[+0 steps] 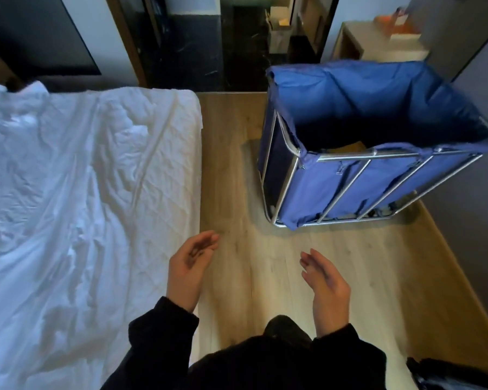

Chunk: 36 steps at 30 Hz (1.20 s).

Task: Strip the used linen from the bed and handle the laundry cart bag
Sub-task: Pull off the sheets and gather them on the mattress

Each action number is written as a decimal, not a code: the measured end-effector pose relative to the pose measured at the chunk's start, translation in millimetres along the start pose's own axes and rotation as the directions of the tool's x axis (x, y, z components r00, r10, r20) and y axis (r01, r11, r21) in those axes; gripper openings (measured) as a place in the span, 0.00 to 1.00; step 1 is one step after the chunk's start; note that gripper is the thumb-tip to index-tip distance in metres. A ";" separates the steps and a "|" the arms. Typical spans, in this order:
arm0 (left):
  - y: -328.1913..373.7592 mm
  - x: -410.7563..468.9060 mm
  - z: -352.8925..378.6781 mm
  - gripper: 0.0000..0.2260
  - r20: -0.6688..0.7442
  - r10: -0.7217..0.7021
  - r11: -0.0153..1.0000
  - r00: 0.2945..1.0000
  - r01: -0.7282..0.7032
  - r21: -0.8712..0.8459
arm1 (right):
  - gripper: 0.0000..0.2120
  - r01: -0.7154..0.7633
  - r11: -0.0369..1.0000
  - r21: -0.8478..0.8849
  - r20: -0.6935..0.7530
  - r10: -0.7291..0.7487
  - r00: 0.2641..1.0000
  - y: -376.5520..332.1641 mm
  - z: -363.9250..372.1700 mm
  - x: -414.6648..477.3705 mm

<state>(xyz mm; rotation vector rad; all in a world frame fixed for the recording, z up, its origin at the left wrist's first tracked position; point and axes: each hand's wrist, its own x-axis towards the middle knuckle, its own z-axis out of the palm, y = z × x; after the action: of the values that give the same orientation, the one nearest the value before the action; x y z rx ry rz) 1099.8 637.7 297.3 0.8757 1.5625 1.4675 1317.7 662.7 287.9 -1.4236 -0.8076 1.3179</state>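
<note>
A crumpled white sheet (54, 192) covers the bed on the left, with quilted mattress padding (175, 153) showing along its right edge. The laundry cart (350, 190), a steel frame holding a blue bag (372, 102), stands on the floor at the right with the bag's mouth open. My left hand (188, 270) hovers at the bed's right edge, palm up, fingers loosely curled and holding nothing. My right hand (326, 285) is out over the floor, fingers relaxed and empty, short of the cart.
Wooden floor (237, 178) runs between bed and cart. A dark doorway (251, 43) lies beyond. A low cabinet (378, 40) with orange items stands behind the cart. A grey wall (476, 220) is at the right, with a dark object (448, 375) at the bottom right.
</note>
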 end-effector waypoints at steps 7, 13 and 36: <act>2.4 135.5 31.1 0.13 -0.079 -0.037 0.999 0.996 0.035 -0.022 | 0.15 -0.026 0.999 0.029 0.026 0.025 0.999 -27.3 65.9 136.0; 26.5 263.7 55.4 0.13 -0.159 -0.018 1.000 0.987 0.014 -0.021 | 0.13 -0.072 0.997 0.035 0.066 0.069 0.995 -63.4 134.5 265.7; 72.8 751.9 0.1 0.14 -0.322 -0.036 0.991 0.946 -0.007 -0.130 | 0.16 -0.046 0.997 -0.058 0.266 0.060 0.962 -170.4 488.0 633.3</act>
<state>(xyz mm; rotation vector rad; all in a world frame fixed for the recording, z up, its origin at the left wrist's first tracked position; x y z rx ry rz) 767.9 1316.3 299.2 0.5657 1.6788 1.7482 986.3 1410.0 296.2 -1.3309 -0.9926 1.5631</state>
